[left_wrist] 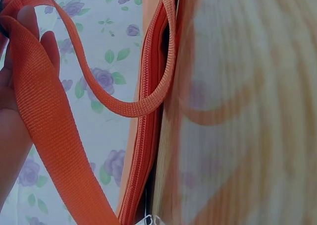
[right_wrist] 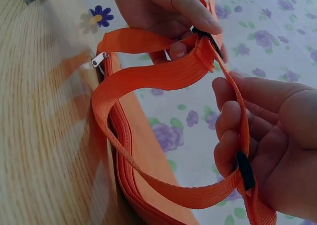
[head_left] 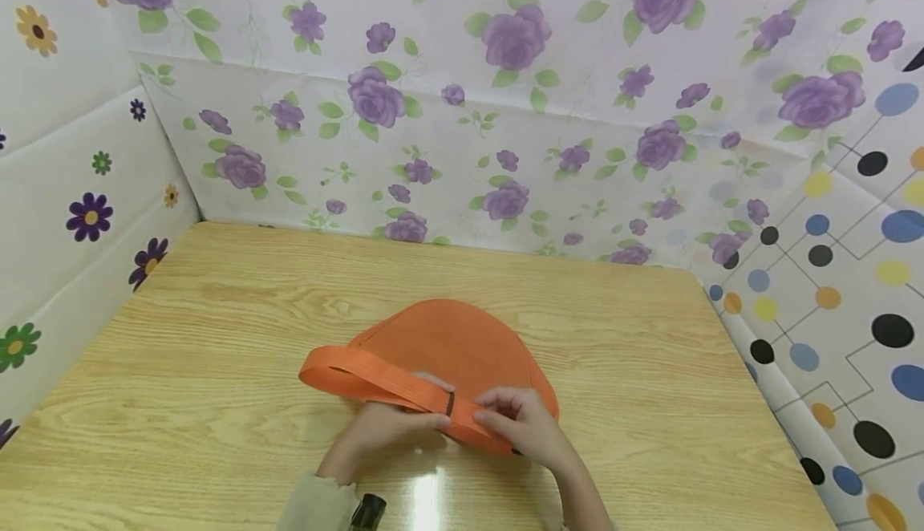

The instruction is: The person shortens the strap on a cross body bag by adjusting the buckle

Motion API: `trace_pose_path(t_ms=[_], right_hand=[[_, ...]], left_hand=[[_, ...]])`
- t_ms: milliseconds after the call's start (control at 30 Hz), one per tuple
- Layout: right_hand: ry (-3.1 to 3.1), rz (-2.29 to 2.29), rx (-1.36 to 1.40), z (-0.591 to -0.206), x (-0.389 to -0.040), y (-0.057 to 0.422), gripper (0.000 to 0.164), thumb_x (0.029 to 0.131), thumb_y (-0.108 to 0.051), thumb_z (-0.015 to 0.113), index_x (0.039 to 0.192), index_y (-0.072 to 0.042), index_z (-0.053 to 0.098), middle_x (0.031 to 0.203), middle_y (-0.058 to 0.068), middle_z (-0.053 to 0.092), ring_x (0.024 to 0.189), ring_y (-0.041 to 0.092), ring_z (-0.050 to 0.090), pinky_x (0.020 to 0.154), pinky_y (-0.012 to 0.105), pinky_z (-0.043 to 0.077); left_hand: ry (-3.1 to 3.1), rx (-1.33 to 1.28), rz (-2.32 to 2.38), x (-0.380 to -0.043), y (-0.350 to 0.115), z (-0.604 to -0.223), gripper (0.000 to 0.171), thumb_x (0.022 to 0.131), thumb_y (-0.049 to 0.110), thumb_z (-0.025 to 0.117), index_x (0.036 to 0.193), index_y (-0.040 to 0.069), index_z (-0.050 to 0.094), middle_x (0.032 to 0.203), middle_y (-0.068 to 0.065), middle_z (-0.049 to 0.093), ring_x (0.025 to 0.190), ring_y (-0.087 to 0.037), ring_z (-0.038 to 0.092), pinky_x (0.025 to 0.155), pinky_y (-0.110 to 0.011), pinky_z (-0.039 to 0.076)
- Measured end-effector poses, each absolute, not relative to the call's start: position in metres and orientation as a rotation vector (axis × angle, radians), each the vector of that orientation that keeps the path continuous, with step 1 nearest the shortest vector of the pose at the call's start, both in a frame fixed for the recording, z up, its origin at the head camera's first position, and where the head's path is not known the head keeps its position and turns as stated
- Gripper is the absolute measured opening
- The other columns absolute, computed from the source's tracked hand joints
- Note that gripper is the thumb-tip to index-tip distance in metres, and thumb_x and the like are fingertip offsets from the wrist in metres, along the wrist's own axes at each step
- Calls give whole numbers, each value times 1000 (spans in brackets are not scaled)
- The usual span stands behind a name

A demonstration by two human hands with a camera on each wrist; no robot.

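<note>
An orange bag with a rounded top lies on the wooden table, its zipper edge toward me. Its orange webbing strap loops out to the left above the bag. My left hand pinches the strap at a black slider buckle, thumb on the near side. Just right of it, my right hand pinches the strap between thumb and fingers. A second black fitting sits on the strap beside the right palm. The metal zipper pull hangs near the strap's slack loop.
The table extends around the bag on all sides. A flowered sheet stands along its back edge, with a daisy-patterned sheet at the left and a dotted one at the right. A dark band sits by the left sleeve.
</note>
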State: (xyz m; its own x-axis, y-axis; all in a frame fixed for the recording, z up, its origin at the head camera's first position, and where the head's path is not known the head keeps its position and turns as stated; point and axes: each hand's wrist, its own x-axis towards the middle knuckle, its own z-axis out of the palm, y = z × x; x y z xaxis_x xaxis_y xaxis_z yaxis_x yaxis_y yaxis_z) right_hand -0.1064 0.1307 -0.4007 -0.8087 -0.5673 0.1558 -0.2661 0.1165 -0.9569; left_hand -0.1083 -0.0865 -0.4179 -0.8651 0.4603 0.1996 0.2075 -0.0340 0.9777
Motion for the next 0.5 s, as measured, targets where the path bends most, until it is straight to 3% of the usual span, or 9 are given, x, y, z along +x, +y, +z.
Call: trace_pose_path(t_ms=[200, 500], right_hand=[[2118, -1815, -825, -401, -108, 129, 13, 85, 8, 53, 93, 15, 60, 53, 18, 43, 46, 3, 37, 40, 18, 34], [2092, -1866, -756, -400, -107, 124, 13, 86, 7, 53, 92, 16, 60, 52, 20, 41, 44, 5, 36, 40, 16, 32]], left_hand=[[2077, 744, 1972, -109, -86, -417, 31, 76, 3, 70, 104, 1, 60, 97, -12, 61, 84, -14, 57, 76, -30, 46], [2009, 809, 1991, -110, -84, -416, 30, 77, -1, 67, 106, -1, 58, 97, -21, 59, 85, -15, 57, 76, -31, 47]])
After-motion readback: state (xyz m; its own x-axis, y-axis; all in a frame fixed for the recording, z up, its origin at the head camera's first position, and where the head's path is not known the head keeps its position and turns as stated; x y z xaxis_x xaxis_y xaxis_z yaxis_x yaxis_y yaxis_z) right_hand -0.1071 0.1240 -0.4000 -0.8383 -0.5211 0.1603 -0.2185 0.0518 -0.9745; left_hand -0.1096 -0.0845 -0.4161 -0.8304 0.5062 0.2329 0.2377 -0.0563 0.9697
